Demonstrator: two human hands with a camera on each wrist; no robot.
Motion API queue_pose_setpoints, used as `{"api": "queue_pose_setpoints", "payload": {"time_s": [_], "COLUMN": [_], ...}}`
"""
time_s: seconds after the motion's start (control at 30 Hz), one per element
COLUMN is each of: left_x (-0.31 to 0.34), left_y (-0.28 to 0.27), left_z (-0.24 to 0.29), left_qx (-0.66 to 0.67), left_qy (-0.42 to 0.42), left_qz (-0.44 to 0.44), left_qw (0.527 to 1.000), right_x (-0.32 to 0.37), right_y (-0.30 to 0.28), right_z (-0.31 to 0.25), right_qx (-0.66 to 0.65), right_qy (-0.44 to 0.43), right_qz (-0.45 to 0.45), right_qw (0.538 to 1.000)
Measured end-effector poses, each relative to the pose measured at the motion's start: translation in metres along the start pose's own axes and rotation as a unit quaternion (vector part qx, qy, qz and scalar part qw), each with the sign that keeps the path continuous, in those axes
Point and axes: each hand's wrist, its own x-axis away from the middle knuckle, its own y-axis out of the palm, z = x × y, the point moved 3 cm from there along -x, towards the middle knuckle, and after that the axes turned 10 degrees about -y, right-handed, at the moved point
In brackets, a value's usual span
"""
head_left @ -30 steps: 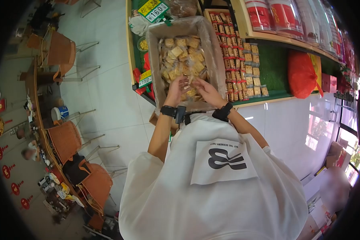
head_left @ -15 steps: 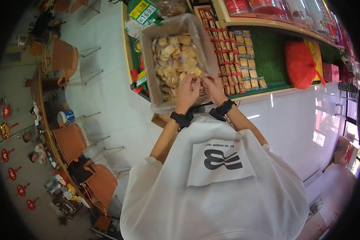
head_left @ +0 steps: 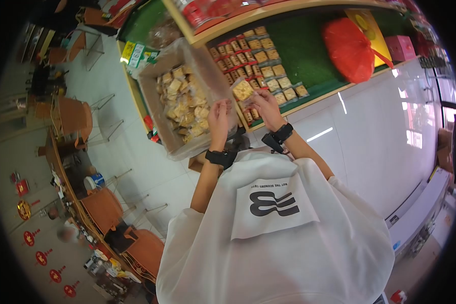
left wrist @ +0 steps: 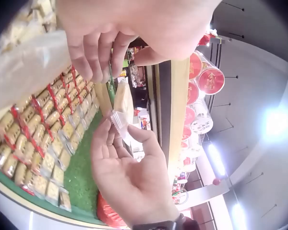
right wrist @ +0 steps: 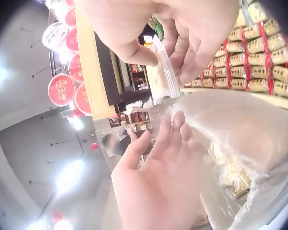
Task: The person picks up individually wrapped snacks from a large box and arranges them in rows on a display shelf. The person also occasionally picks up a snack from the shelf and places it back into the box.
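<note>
A clear-wrapped square cracker packet (head_left: 242,90) is pinched by its edge between the thumb and fingers of my right hand (head_left: 267,110). It is held up over the rows beside the box. My left hand (head_left: 219,124) hovers over the box's near right side, its fingers loosely bent with nothing in them. In the right wrist view the packet's crimped end (right wrist: 170,76) shows between the right fingers, and the left hand (right wrist: 158,184) is apart below it. Many similar packets (head_left: 182,104) lie heaped in a cardboard box with a plastic liner (head_left: 152,93).
Right of the box, red-banded packets (head_left: 233,61) and square cracker packets (head_left: 271,55) stand in rows on green matting (head_left: 301,55). Farther right sits a red plastic bag (head_left: 347,50). A wooden shelf edge (head_left: 223,30) overhangs the display. Price signs (head_left: 137,54) are at its left.
Both hands have come up from the heap in the box and moved apart. The right one now holds a packet right of the box. The head view has turned, shifting the display.
</note>
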Motion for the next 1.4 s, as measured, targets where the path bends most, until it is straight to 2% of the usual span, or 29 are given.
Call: {"api": "queue_pose_setpoints", "payload": {"time_s": [0.2,0.4,0.53,0.63,0.77,0.97,1.17,1.4], "left_x": [-0.001,-0.003,-0.01,-0.021,-0.037,-0.071,-0.108,-0.129], "left_y": [0.097,0.185,0.229,0.254,0.276,0.29,0.285,0.279], "left_z": [0.002,-0.019,-0.031,-0.052,-0.079,-0.133,-0.165,-0.19], "left_qx": [0.022,0.06,0.068,0.059,0.019,0.015,0.006,0.005], "left_qy": [-0.09,-0.154,-0.183,-0.206,-0.261,-0.303,-0.341,-0.385], "left_qz": [-0.098,-0.165,-0.2,-0.195,-0.18,-0.184,-0.147,-0.116], "left_qw": [0.991,0.972,0.96,0.957,0.948,0.935,0.929,0.916], "right_x": [-0.004,-0.014,-0.021,-0.027,-0.041,-0.074,-0.123,-0.133], "right_y": [-0.067,-0.142,-0.184,-0.221,-0.269,-0.298,-0.322,-0.321], "right_z": [-0.059,-0.1,-0.121,-0.121,-0.104,-0.086,-0.041,-0.026], "right_qx": [-0.019,0.094,0.098,0.119,0.165,0.219,0.323,0.484], "right_qy": [-0.02,-0.073,-0.077,-0.068,-0.031,0.019,-0.03,-0.02], "right_qz": [0.007,0.068,0.091,0.102,0.113,0.122,0.107,0.113], "right_qw": [1.0,0.991,0.988,0.985,0.979,0.968,0.94,0.867]}}
